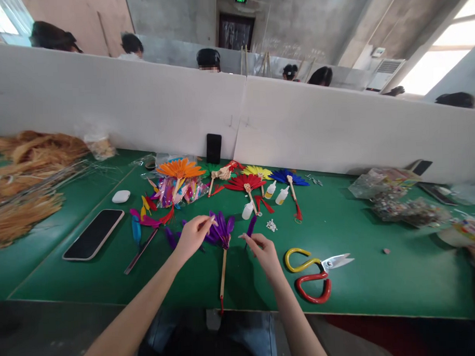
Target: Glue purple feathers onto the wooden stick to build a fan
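A half-made purple feather fan [221, 230] on a thin wooden stick [223, 274] lies on the green table [381, 277] in front of me. My left hand [193, 235] pinches the fan's left feathers with thumb and fingers. My right hand [263, 250] pinches the lower end of a single purple feather [250, 226] just right of the fan. Loose purple feathers [171, 237] lie to the left of my left hand.
Finished fans in orange [180, 169], red [245, 183], yellow [256, 171] and blue [289, 177] lie behind, with small glue bottles [247, 211]. Yellow-and-red scissors [313, 271] lie at right, a phone [93, 234] and ruler [141, 251] at left, straw [23, 175] far left. A white partition [235, 116] stands behind.
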`<move>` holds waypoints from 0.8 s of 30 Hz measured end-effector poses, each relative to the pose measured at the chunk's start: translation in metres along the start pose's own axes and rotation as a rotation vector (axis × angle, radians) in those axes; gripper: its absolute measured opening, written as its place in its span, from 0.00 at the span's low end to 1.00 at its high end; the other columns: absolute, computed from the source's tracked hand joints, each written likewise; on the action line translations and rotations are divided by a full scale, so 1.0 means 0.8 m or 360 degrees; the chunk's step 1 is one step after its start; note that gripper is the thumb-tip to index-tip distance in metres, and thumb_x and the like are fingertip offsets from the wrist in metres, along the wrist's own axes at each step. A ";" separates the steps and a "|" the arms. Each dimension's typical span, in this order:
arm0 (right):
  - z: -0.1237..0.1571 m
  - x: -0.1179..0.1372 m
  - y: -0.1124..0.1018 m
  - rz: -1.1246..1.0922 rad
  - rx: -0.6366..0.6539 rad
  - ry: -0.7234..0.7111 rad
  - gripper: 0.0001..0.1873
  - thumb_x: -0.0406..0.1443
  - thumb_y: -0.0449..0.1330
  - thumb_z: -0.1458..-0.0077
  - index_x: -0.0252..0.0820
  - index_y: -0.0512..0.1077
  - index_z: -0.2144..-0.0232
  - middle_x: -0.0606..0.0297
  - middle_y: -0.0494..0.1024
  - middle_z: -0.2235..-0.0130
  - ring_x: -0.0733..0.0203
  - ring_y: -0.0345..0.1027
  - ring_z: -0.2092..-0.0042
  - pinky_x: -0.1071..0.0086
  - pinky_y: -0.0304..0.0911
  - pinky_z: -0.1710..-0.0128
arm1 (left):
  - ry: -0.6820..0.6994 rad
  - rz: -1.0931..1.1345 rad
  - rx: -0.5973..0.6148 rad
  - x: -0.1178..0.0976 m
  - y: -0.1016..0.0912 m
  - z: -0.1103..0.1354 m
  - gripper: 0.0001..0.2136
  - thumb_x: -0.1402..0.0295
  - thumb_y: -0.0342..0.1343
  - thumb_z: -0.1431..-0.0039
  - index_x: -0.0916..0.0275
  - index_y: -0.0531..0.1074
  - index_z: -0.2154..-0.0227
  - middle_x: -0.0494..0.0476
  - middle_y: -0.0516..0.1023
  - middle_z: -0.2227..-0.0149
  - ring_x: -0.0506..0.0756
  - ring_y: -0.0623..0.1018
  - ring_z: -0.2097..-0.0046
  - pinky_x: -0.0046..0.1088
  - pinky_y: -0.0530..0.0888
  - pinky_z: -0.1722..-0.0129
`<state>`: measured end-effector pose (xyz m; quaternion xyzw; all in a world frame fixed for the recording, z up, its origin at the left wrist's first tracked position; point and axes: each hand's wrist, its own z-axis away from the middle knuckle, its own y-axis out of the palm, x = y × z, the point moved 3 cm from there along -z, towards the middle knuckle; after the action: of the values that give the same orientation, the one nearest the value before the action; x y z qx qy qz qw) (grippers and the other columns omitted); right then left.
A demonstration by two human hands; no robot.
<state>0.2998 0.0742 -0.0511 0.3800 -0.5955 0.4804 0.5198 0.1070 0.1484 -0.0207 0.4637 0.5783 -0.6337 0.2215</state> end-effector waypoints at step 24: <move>-0.066 -0.047 0.012 -0.0198 0.0401 0.0336 0.22 0.50 0.59 0.55 0.34 0.72 0.71 0.62 0.76 0.78 0.72 0.60 0.85 0.78 0.46 0.88 | 0.0800 -0.0604 0.0330 0.019 0.063 0.128 0.19 0.72 0.48 0.40 0.58 0.61 0.46 0.57 0.65 0.44 0.58 0.59 0.40 0.42 0.65 0.44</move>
<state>0.3100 0.1256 -0.0899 0.4258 -0.4480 0.5554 0.5564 0.1067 0.0442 -0.0702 0.5096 0.6234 -0.5848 -0.0984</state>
